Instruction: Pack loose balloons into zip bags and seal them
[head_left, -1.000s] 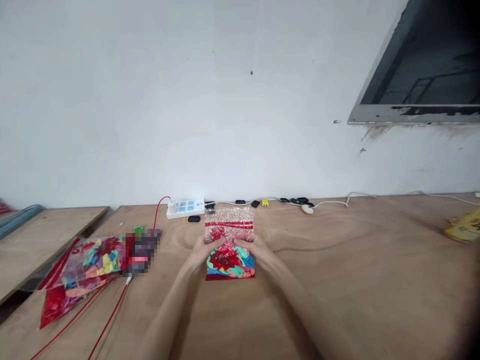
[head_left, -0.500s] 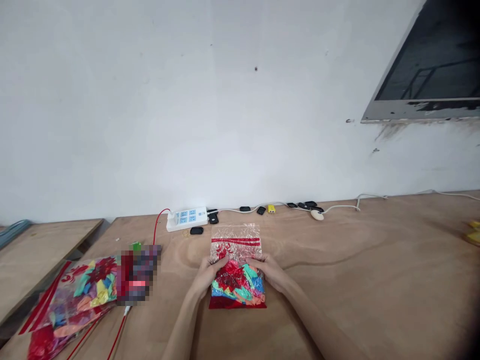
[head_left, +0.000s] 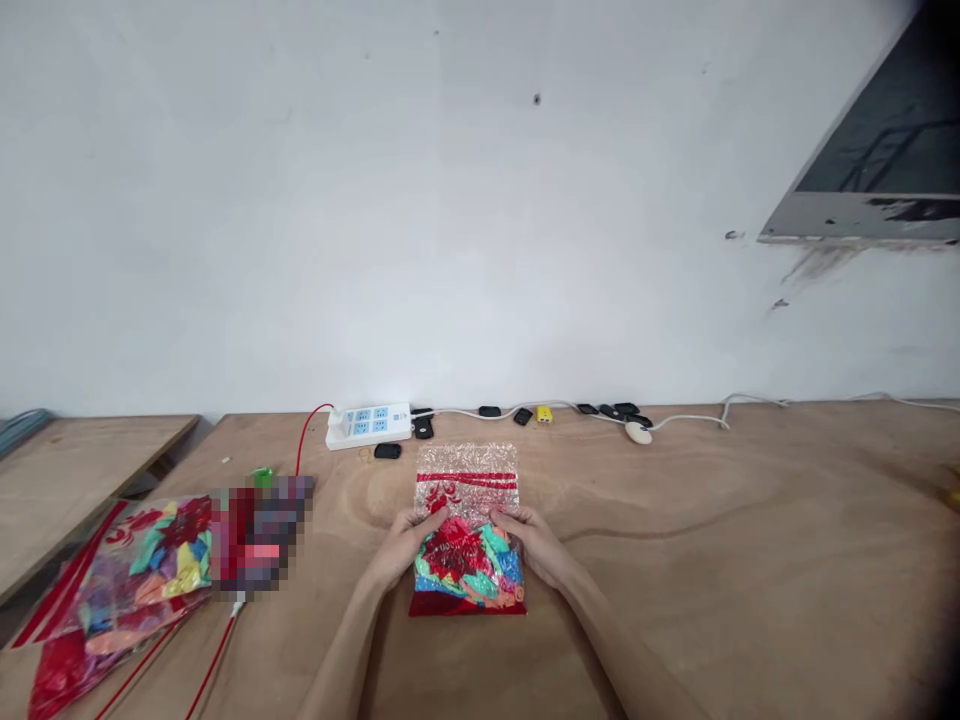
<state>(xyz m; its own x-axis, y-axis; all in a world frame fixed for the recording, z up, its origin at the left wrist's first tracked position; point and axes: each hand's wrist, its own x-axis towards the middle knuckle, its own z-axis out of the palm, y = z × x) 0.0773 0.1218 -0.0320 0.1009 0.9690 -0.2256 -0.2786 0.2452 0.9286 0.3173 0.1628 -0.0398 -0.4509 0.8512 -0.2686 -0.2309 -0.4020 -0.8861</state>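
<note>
Hands have barely shifted in the last second: my left hand [head_left: 401,548] and right hand [head_left: 534,545] still press the sides of the small zip bag [head_left: 466,528] of coloured balloons (only my view dropped), fingers curled on it, flat on the counter [head_left: 712,560]. A larger bag [head_left: 120,580] lies left; power strip [head_left: 369,424] by the white wall [head_left: 375,200].

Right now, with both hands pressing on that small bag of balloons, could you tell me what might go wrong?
1. The left hand and right hand squeeze the small bag from both sides; if its red strip near the top is not sealed, balloons may push out onto the table.
2. The thin plastic could split under pressure.
3. The red cord beside the left forearm might snag, tugging the power strip.
</note>
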